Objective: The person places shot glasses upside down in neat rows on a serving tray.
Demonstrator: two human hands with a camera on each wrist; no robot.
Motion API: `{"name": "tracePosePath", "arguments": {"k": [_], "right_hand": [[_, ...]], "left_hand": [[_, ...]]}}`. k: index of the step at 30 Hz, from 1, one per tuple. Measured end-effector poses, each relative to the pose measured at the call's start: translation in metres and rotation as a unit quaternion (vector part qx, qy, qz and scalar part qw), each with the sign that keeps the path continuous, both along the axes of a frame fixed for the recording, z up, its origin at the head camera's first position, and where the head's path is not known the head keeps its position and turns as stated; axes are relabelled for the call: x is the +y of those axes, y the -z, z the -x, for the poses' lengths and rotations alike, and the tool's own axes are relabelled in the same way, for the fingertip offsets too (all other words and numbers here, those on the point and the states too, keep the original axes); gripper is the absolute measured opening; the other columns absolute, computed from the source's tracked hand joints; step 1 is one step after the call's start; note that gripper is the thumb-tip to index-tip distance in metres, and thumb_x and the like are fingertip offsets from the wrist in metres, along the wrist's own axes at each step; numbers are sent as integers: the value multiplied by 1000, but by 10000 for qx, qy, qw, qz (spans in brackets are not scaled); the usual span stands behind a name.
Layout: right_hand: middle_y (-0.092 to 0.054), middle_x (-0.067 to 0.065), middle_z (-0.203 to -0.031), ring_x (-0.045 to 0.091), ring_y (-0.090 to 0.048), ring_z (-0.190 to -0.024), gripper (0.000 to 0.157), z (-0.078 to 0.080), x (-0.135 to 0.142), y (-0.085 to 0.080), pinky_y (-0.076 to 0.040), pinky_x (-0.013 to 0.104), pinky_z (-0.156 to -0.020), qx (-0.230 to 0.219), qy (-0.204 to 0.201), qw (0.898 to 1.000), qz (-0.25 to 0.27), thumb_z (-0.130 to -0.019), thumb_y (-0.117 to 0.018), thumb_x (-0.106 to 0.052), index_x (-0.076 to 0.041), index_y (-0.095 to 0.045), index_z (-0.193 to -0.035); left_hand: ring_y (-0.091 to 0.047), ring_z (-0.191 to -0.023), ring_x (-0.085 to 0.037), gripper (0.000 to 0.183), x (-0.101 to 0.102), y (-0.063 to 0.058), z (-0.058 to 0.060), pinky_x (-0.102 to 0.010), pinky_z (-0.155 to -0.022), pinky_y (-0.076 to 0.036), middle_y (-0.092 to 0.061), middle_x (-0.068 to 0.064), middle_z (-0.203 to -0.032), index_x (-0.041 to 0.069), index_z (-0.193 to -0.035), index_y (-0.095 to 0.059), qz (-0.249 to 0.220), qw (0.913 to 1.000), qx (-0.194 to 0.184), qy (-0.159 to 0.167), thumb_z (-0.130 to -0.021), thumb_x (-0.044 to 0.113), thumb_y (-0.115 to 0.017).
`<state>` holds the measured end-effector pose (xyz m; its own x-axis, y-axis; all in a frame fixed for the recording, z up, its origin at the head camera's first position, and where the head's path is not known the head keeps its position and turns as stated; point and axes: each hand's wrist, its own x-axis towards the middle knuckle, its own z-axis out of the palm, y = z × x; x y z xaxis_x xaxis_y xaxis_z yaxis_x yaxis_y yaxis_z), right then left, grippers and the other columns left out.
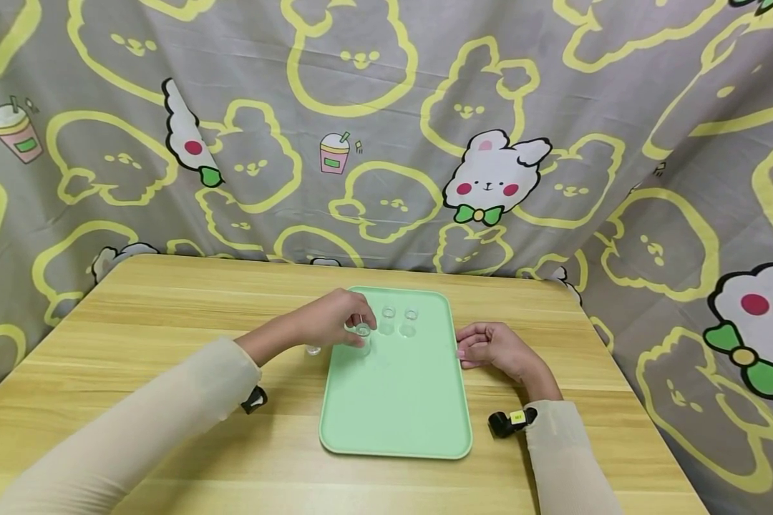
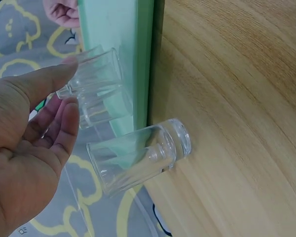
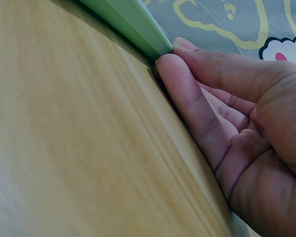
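My left hand (image 1: 331, 318) is over the left side of a green tray (image 1: 396, 400), pinching a small clear glass (image 1: 363, 345) near its rim between thumb and fingers. Farther in on the tray, two similar glasses (image 1: 399, 315) stand side by side. Another clear glass (image 2: 140, 158) stands on the table just outside the tray's left edge, mostly behind my left hand in the head view. At the tray's right edge, my right hand (image 1: 499, 350) pinches the rim between thumb and finger, its other fingers curled.
The tray lies on a wood-grain table (image 1: 187, 300). A grey curtain (image 1: 386, 143) with cartoon prints hangs behind the table and along its right side. Black wrist devices (image 1: 510, 423) sit by both sleeves.
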<state>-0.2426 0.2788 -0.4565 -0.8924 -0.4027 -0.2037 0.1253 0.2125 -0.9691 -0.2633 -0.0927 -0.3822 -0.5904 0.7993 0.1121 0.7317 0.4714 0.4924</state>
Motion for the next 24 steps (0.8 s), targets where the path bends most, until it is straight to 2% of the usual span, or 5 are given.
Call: {"name": "tracePosePath", "arguments": {"k": [8, 18, 24], "right_hand": [[-69, 17, -101, 24, -73, -93, 36, 0, -1, 0, -61, 43, -84, 7, 10, 10000, -27, -95, -65, 8, 16, -54, -128], [-69, 17, -101, 23, -73, -93, 36, 0, 0, 0, -61, 42, -84, 38, -32, 10000, 11, -95, -64, 8, 17, -54, -128], [-69, 17, -101, 23, -73, -93, 37, 1, 0, 0, -61, 42, -84, 30, -10, 10000, -19, -94, -65, 7, 16, -54, -128]], "left_hand": [[-63, -89, -13, 26, 1, 3, 0, -34, -82, -58, -68, -3, -102, 4, -109, -76, 94, 9999, -51, -2, -85, 6, -84], [-66, -94, -17, 24, 2, 3, 3, -36, -82, -59, -70, -1, -103, 4, -107, -76, 81, 9999, 77, 27, -84, 5, -84], [-66, -94, -15, 24, 3, 0, 3, -28, -82, -56, -70, 0, -105, 5, -107, -77, 177, 9997, 165, -20, -85, 6, -84]]}}
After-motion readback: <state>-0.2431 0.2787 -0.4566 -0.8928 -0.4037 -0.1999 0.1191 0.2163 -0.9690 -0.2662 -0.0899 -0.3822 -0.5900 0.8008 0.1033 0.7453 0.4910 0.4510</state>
